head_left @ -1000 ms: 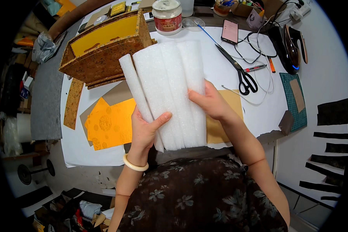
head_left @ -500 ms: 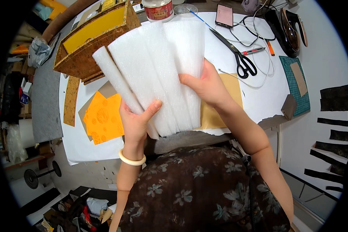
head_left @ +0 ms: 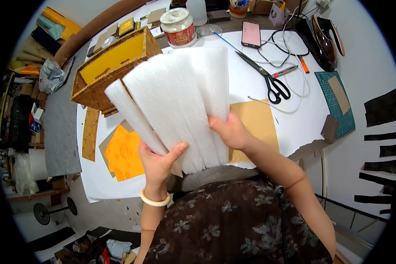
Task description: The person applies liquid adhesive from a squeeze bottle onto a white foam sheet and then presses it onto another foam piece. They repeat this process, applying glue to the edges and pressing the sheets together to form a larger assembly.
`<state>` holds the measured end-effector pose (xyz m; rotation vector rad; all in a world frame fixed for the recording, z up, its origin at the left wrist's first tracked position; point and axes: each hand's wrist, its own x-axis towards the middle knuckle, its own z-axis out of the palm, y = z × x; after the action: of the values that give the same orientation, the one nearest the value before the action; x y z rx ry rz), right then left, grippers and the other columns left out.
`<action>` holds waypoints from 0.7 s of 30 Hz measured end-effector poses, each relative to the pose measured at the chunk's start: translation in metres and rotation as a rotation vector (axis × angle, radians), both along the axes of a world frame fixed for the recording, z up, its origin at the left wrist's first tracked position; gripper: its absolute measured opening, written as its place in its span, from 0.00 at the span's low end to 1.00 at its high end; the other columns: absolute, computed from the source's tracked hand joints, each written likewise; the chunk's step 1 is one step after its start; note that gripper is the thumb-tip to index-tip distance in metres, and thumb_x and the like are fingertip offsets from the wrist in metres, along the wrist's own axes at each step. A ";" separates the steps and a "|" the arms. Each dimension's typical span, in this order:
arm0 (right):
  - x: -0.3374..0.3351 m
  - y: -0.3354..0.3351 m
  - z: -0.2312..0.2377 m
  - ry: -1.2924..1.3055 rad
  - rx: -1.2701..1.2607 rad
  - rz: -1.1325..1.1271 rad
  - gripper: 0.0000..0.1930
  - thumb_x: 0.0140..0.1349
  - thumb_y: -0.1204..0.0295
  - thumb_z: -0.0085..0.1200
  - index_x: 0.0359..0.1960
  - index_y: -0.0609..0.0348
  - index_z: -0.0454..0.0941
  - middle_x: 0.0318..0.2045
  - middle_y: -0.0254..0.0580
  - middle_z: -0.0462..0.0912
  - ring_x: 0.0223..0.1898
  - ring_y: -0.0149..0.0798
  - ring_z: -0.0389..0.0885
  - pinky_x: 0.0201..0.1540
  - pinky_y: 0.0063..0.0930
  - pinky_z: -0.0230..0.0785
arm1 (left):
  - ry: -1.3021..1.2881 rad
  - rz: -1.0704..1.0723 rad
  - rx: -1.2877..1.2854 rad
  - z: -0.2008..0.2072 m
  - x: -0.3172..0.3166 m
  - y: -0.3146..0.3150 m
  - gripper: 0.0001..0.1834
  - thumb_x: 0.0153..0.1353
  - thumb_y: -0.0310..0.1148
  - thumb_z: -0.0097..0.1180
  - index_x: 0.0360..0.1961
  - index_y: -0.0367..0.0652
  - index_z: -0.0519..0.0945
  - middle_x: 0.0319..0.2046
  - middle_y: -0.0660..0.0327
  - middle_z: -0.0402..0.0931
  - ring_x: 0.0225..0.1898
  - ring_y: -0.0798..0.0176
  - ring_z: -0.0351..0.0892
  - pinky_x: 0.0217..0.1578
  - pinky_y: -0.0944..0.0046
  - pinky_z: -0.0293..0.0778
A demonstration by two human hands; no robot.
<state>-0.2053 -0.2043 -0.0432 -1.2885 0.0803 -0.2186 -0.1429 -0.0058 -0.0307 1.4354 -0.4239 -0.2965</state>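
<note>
Both my hands hold a white foam packing sheet (head_left: 171, 101), folded into long layers that fan apart toward the far end. My left hand (head_left: 158, 160) grips its near left part, thumb on top and fingers hidden beneath. On the right edge, my right hand (head_left: 231, 130) clasps it, again with the thumb above and the other fingers out of sight. Orange patterned cloth (head_left: 124, 154) lies beside my left hand. Under my right wrist is a tan sheet (head_left: 257, 127). Past the foam's far left end stands a brown patterned box (head_left: 114, 70) with a yellow inside.
Black scissors (head_left: 268, 79), a red-grey cutter (head_left: 284, 71) and a phone (head_left: 251, 34) lie at the right on the white-covered table (head_left: 299, 127). A clothes iron (head_left: 323, 42) and a green cutting mat (head_left: 339, 101) are farther right. A white jar (head_left: 178, 28) stands beyond the foam.
The whole view has shifted, so the table and its things sit lower in the picture and more of the far side shows. Both hands keep the same hold on the foam sheet.
</note>
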 end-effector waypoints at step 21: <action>0.030 -0.040 -0.046 0.214 0.217 -0.401 0.25 0.69 0.69 0.58 0.60 0.68 0.63 0.51 0.51 0.80 0.51 0.39 0.80 0.54 0.32 0.74 | 0.058 0.328 -0.311 -0.024 0.022 0.070 0.37 0.54 0.31 0.71 0.63 0.39 0.65 0.55 0.55 0.73 0.56 0.56 0.75 0.60 0.54 0.70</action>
<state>-0.1751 -0.2443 -0.0892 -1.0663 0.5350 -0.4029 -0.1207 0.0642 -0.0543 1.1647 -0.1719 -0.0053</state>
